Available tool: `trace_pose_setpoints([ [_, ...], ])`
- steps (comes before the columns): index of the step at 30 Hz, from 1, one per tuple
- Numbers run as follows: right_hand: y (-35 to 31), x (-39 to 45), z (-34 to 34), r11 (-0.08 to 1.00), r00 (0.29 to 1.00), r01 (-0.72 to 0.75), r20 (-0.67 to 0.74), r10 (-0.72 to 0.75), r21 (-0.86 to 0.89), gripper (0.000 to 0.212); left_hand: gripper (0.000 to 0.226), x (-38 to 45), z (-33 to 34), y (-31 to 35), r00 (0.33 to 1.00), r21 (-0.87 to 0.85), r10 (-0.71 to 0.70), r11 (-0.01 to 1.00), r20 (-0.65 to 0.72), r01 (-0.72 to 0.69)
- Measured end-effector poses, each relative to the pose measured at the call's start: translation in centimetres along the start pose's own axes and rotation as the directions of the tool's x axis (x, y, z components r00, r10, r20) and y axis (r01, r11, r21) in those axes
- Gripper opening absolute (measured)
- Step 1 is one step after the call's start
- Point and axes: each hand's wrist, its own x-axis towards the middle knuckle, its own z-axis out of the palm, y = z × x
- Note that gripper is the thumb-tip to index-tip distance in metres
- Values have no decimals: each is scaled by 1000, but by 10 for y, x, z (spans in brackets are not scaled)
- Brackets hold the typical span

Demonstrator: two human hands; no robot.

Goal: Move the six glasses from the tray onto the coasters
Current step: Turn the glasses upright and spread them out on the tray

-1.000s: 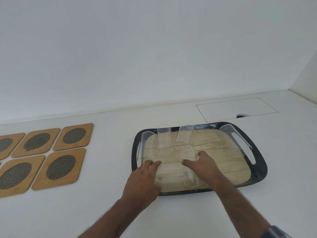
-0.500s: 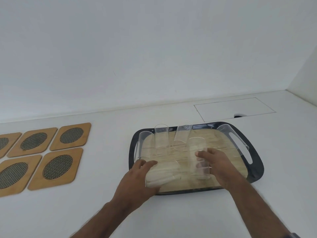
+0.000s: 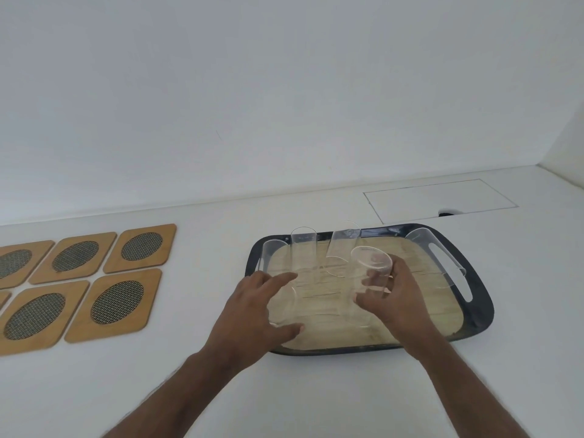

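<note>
The clear, tall drinking glass (image 3: 370,273) stands upright over the dark oval tray's (image 3: 480,314) pale wood-grain inlay, held in the right hand (image 3: 395,298), whose grip is closed around its lower half, fingers (image 3: 369,281) showing through the wall. The left hand (image 3: 252,311) curls its fingers and thumb loosely around another clear glass (image 3: 282,303) near the tray's front left; whether the grip is tight cannot be told. Four more glasses (image 3: 303,248) stand along the far rim. The square wooden coasters with mesh ovals (image 3: 117,300) lie on the white surface (image 3: 196,311), well apart to the left.
</note>
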Motion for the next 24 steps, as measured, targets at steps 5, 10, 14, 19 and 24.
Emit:
trace_pose_setpoints([
  [5,5,-4,8,999,999,46,20,-46,-25,71,92,-1,6,0,998,-84,-65,994,-7,64],
  [10,8,-8,16,996,995,81,54,-78,-45,72,92,0,14,-4,993,-197,-116,975,-37,107],
  [14,11,-10,25,991,990,108,100,-100,-79,73,90,-1,22,-7,990,-235,-132,965,-48,118],
  [19,16,-11,34,984,982,144,136,-129,-107,75,90,-1,28,-11,985,-284,-160,949,-63,136],
  [24,24,-11,38,986,981,126,160,-108,-112,74,90,-2,29,-12,980,-341,-187,927,-66,154],
])
